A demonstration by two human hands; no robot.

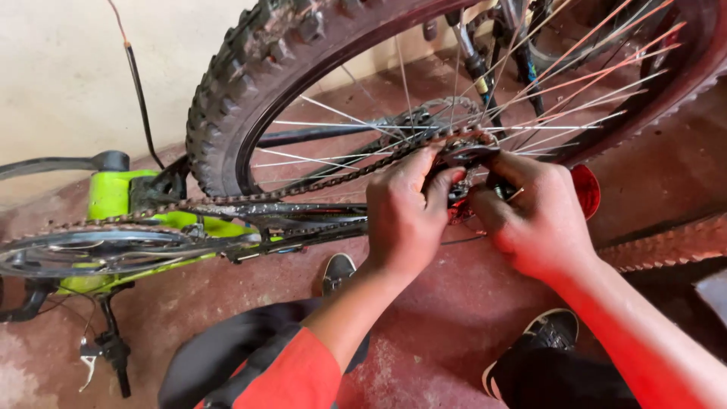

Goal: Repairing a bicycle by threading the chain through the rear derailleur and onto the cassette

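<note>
Upturned green bicycle: your left hand (405, 216) and right hand (534, 220) pinch the black rear derailleur (463, 163) at the wheel hub, two o'clock from the crank. Steady the rusty chain (250, 195); keep fingers clear of the sprockets.

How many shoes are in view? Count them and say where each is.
2. One shoe on the floor just left of the left forearm; the other shoe lower right, under the right forearm, partly hidden.
</note>
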